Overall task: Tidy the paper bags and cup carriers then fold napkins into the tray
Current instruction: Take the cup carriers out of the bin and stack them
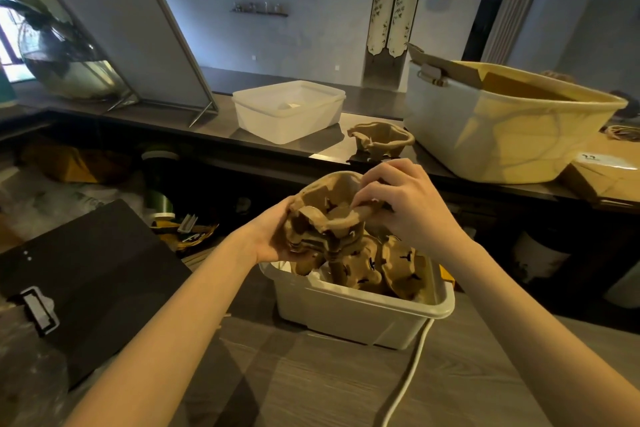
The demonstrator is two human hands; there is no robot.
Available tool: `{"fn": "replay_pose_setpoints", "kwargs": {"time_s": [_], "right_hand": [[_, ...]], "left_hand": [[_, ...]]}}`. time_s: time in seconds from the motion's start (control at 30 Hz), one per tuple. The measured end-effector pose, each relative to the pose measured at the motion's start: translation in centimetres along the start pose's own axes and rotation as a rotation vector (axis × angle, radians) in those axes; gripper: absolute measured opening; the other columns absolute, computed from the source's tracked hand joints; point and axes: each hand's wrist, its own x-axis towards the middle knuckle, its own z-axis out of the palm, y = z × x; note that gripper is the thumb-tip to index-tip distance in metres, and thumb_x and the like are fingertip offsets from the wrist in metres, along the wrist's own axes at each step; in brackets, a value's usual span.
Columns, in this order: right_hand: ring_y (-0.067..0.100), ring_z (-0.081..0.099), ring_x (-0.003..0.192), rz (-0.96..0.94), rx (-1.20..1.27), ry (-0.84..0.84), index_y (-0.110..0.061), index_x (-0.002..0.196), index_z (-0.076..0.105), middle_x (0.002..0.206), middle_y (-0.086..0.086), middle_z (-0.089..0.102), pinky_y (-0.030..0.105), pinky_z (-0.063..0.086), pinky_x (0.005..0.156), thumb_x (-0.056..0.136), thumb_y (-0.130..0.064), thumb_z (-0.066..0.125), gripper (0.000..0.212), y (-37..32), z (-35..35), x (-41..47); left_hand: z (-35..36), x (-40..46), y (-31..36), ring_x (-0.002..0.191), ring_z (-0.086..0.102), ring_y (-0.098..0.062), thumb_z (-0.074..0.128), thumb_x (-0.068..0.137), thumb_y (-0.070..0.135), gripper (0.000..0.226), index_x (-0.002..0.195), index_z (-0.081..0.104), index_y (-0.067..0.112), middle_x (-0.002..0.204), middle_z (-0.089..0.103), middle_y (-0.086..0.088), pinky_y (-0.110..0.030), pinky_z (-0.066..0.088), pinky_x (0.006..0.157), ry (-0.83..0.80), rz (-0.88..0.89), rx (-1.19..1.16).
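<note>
Carriers: a nested stack of brown pulp cup carriers (325, 215) is held up in the air between both hands, just above the far left corner of the bin.
Left hand: the left hand (273, 236) cups the stack from the left and underneath, fingers curled round its lower edge.
Right hand: the right hand (398, 198) comes over the stack's top right, thumb and fingertips pinching the rim of the top carrier.
Bin: a white plastic bin (363, 315) stands on the near table directly under the hands; more carriers (398, 267) lie loose and tilted inside it, on something white.
Table: the near table (311, 385) has a wood-grain top; a white cord (412, 367) runs from the bin's right side toward the near edge.
Left side: a black box (86, 274) sits at the table's left edge.
Far table: a higher dark table (207, 121) runs behind, well apart from the hands.
On it, left: a framed board (114, 24) leans upright.
On it, middle: a clear tub (287, 107), with a lone carrier (381, 140) just beside it to the right.
On it, right: a large cream tub (502, 128) holding cardboard, touching brown paper bags (606, 173) at the right edge.
</note>
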Motion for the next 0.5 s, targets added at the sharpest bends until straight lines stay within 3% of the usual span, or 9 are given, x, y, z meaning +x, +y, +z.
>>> {"fn": "replay_pose_setpoints", "kwargs": {"time_s": [0.13, 0.23, 0.33, 0.4, 0.5], "right_hand": [[0.028, 0.056, 0.095, -0.016, 0.032, 0.066, -0.023, 0.087, 0.076, 0.097, 0.002, 0.066, 0.031, 0.042, 0.076, 0.070, -0.005, 0.079, 0.024, 0.2, 0.3, 0.1], [0.024, 0.055, 0.093, 0.024, 0.167, 0.040, -0.020, 0.088, 0.077, 0.096, 0.004, 0.065, 0.028, 0.047, 0.073, 0.073, -0.001, 0.075, 0.025, 0.3, 0.5, 0.2], [0.022, 0.057, 0.096, 0.043, 0.224, -0.043, -0.020, 0.090, 0.076, 0.101, 0.005, 0.065, 0.024, 0.045, 0.078, 0.076, 0.000, 0.073, 0.024, 0.7, 0.9, -0.1], [0.021, 0.058, 0.102, 0.048, 0.218, -0.117, -0.020, 0.095, 0.075, 0.107, 0.004, 0.066, 0.030, 0.051, 0.083, 0.079, 0.002, 0.069, 0.028, 0.8, 1.4, -0.2], [0.015, 0.050, 0.124, 0.162, 0.237, -0.247, -0.025, 0.118, 0.065, 0.128, -0.005, 0.059, 0.030, 0.044, 0.101, 0.089, 0.003, 0.056, 0.042, 0.9, 1.5, -0.3]], "left_hand": [[0.2, 0.3, 0.2, 0.105, 0.056, -0.029, 0.033, 0.089, 0.063, 0.058, 0.110, 0.062, 0.018, 0.113, 0.061, -0.014, -0.038, 0.048, 0.086, -0.049, -0.041, -0.010], [0.3, 0.5, 0.0, 0.106, 0.055, -0.030, 0.027, 0.088, 0.068, 0.066, 0.117, 0.059, 0.018, 0.115, 0.061, -0.014, -0.039, 0.048, 0.085, -0.083, -0.044, -0.046], [0.3, 0.5, -0.2, 0.107, 0.056, -0.031, 0.022, 0.085, 0.072, 0.069, 0.112, 0.059, 0.021, 0.114, 0.062, -0.013, -0.040, 0.048, 0.087, -0.090, -0.012, -0.031], [0.3, 0.4, -0.3, 0.108, 0.058, -0.031, 0.027, 0.085, 0.071, 0.065, 0.116, 0.059, 0.024, 0.116, 0.063, -0.011, -0.041, 0.049, 0.088, -0.094, 0.019, 0.004], [0.4, 0.5, -0.6, 0.110, 0.057, -0.031, 0.038, 0.090, 0.058, 0.049, 0.121, 0.056, 0.025, 0.119, 0.062, -0.012, -0.044, 0.048, 0.091, -0.081, 0.056, 0.036]]}}
